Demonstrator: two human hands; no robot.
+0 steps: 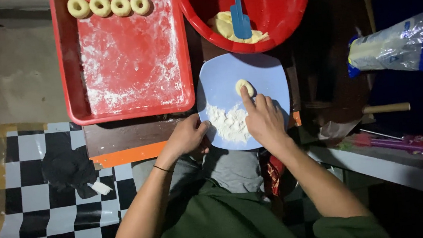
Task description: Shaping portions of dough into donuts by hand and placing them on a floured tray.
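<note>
Dough piece (244, 86), small and pale, slightly oblong, on the blue plate (269, 72) just beyond the flour heap (229, 124). Nearer: left hand (187, 137) curled on the plate's near-left rim, gripping it; right hand (263, 120) over the plate, forefinger stretched out onto the dough, other fingers bent. Farther: red bowl (283, 3) with blue scraper (238, 13), red tray (128, 59) of dough rings (110, 4).

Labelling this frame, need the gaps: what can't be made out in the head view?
- Dough rings: top row cut by the upper edge; count unknown.
- Tray, bowl: far rims cut off.
- Plate: near edge under left hand and right hand.
- Dough piece: pressed by a finger; shape unclear.
- Right side: too dark.
</note>
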